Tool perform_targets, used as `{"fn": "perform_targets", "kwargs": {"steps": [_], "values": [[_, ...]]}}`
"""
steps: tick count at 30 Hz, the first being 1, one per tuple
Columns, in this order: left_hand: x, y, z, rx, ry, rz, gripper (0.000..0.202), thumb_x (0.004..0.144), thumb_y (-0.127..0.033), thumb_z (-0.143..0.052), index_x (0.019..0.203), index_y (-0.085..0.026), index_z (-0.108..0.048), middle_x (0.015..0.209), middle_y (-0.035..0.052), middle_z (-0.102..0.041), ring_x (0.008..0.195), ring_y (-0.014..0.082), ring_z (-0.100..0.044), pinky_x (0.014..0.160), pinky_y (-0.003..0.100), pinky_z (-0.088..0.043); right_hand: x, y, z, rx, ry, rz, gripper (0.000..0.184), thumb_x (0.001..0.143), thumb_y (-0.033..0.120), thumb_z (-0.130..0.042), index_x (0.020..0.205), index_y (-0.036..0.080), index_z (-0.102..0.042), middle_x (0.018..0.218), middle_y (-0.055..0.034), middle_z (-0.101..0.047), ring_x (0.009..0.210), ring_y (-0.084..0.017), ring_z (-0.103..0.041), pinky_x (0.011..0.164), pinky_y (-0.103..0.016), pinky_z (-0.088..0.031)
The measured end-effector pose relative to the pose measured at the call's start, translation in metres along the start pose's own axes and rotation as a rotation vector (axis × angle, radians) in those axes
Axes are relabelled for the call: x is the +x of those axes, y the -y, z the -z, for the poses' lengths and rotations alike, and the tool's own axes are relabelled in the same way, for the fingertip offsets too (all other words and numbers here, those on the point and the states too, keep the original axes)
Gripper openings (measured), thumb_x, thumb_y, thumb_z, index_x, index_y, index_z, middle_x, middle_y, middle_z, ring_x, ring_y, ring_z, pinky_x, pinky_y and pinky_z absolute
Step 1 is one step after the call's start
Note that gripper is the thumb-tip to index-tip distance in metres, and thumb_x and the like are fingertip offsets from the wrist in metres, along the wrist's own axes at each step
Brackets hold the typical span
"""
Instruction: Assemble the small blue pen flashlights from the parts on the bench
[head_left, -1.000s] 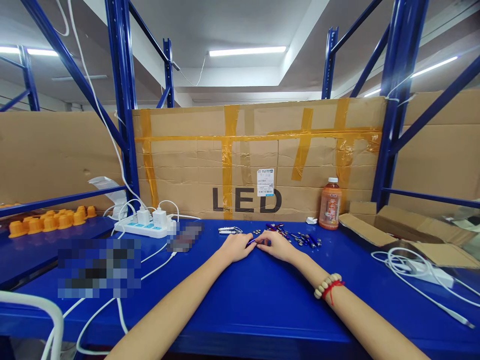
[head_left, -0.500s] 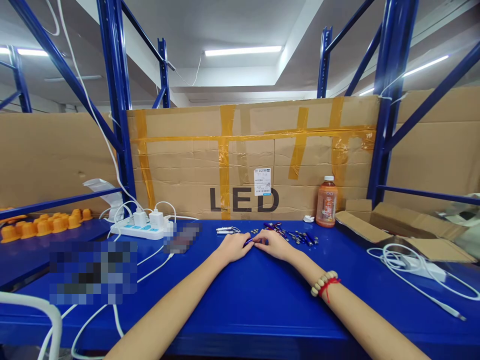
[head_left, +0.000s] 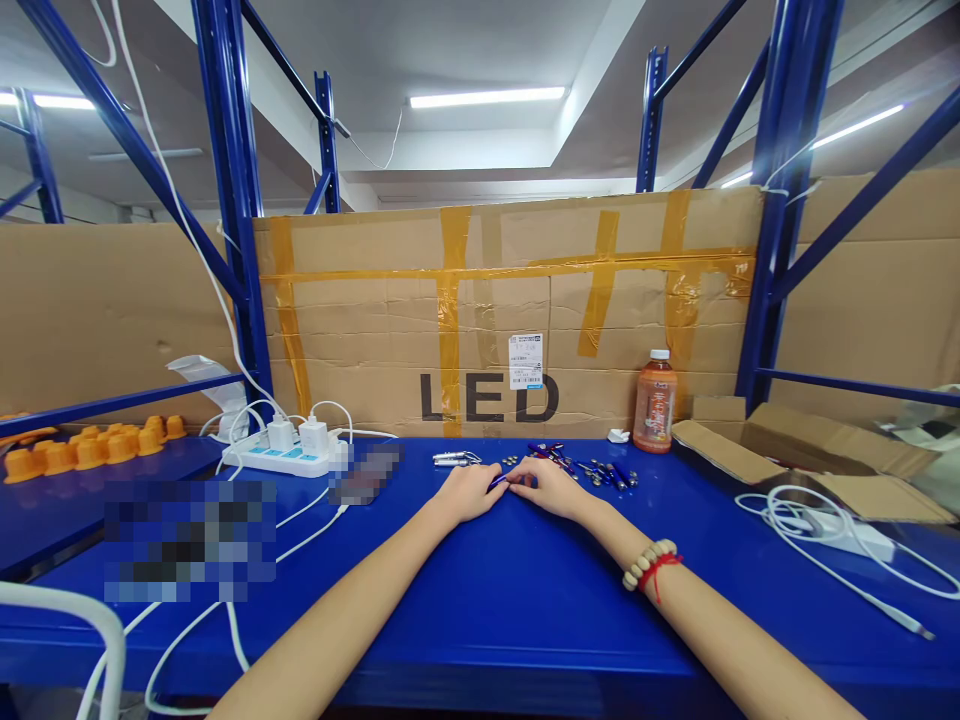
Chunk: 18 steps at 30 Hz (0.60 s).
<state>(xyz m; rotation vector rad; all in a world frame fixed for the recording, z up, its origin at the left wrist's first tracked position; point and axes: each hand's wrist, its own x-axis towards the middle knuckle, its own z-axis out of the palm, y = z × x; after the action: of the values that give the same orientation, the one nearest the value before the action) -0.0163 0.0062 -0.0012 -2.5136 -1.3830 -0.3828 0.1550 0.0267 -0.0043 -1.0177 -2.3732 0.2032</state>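
Observation:
A small shiny blue tube (head_left: 498, 482), slim like a penlight body, spans the gap between my two hands low over the table. My left hand (head_left: 469, 493) is closed on its left end. At the other end, the bent thumb and fingers of my right hand (head_left: 546, 488) pinch it. My fingers hide most of its length. Just beyond my left hand lie a few finished-looking silver tubes (head_left: 454, 459) with thin rings. Past my right hand is a loose pile of blue and purple tubes (head_left: 619, 475) and small silver round parts (head_left: 592, 470).
An orange drink bottle (head_left: 655, 405) and crumpled white scrap (head_left: 618, 436) stand behind the pile. Right: an open carton (head_left: 720, 455) and coiled white cable (head_left: 795, 515). Left: a power strip (head_left: 277, 457), trailing cords and orange cups (head_left: 82, 452). A taped cardboard sheet (head_left: 360, 330) closes the back.
Both hands keep nearly the same pose around the blue tube. The camera view has shifted very slightly; nothing on the table has visibly moved.

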Motion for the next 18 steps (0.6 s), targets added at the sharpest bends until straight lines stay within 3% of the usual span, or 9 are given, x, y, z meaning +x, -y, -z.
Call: {"fn": "perform_targets", "kwargs": {"steps": [18], "values": [[-0.0006, -0.0019, 0.0029, 0.013, 0.015, 0.008, 0.028, 0.086, -0.036, -0.030, 0.093, -0.019, -0.050, 0.089, 0.0054, -0.062, 0.081, 0.0188, -0.059, 0.065, 0.026, -0.043, 0.0000, 0.0010, 0.0004, -0.001, -0.003, 0.000, 0.020, 0.074, 0.021, -0.052, 0.087, 0.017, -0.066, 0.079, -0.0053, -0.063, 0.066, -0.013, -0.054, 0.064, -0.025, -0.043]]}}
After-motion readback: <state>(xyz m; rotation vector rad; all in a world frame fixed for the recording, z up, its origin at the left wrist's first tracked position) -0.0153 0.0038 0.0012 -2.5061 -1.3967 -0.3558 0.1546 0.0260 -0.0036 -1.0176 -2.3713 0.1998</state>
